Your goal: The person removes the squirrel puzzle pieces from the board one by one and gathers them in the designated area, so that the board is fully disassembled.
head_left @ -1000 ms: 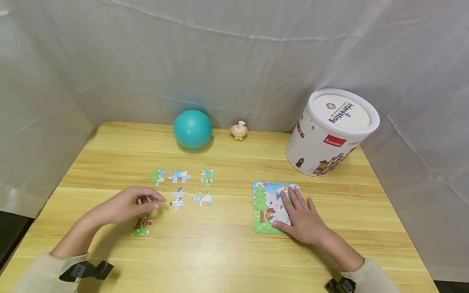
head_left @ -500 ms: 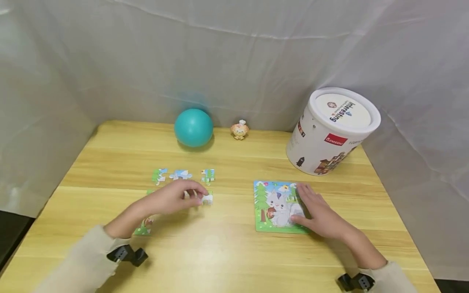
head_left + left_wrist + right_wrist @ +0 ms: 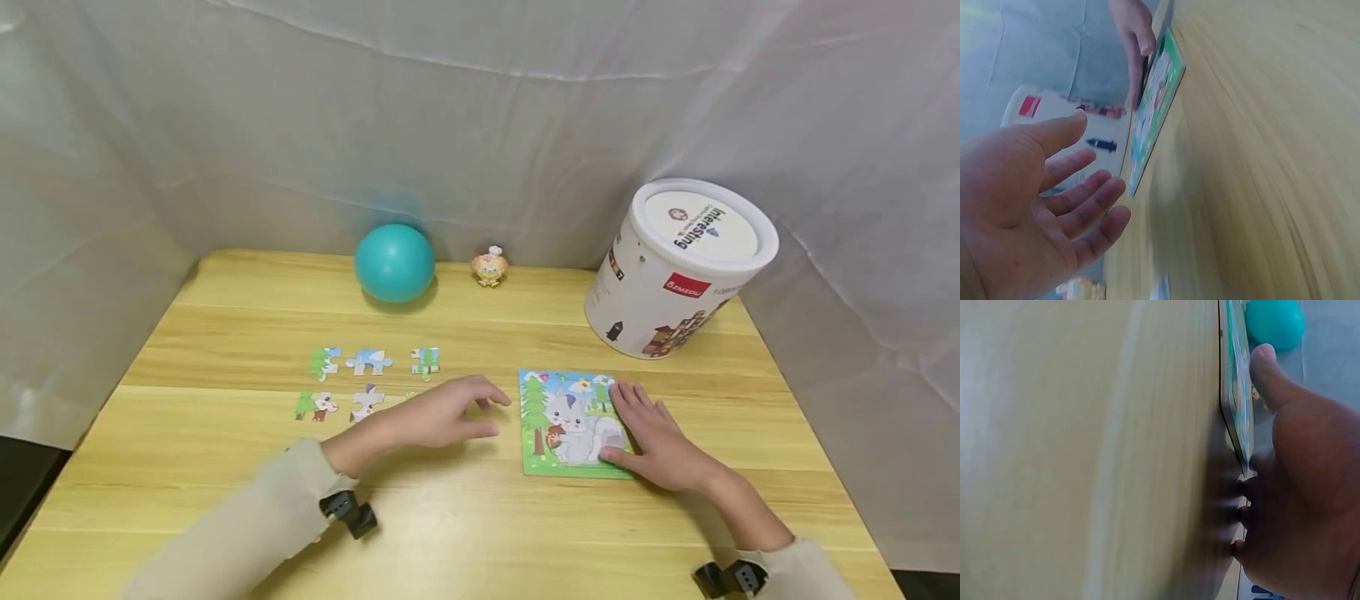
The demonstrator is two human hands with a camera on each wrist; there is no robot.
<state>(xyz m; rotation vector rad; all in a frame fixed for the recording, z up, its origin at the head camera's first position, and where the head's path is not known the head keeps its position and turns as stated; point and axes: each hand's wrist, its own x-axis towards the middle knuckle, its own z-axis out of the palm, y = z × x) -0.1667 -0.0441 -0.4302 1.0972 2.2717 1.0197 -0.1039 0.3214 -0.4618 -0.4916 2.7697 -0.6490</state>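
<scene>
A green-bordered puzzle board (image 3: 558, 425) with a white cat picture lies on the wooden table (image 3: 480, 517). My right hand (image 3: 648, 429) rests flat on its right part, fingers straight, thumb at the lower edge. My left hand (image 3: 450, 412) hovers just left of the board, fingers relaxed and pointing at it. In the left wrist view the left hand's (image 3: 1054, 200) palm is bare, with the board (image 3: 1154, 106) beyond it. Several loose puzzle pieces (image 3: 367, 362) lie in rows to the left, one a green and brown piece (image 3: 315, 405). My left sleeve hides part of that area.
A teal ball (image 3: 394, 262) and a small orange figurine (image 3: 489, 267) stand at the back by the white cloth wall. A big white lidded canister (image 3: 678, 271) stands at the back right, close behind the board.
My left hand has travelled right, from the loose pieces to the board's left edge. The white piece at the lower right of the group no longer shows. My right hand slid to the board's right side.
</scene>
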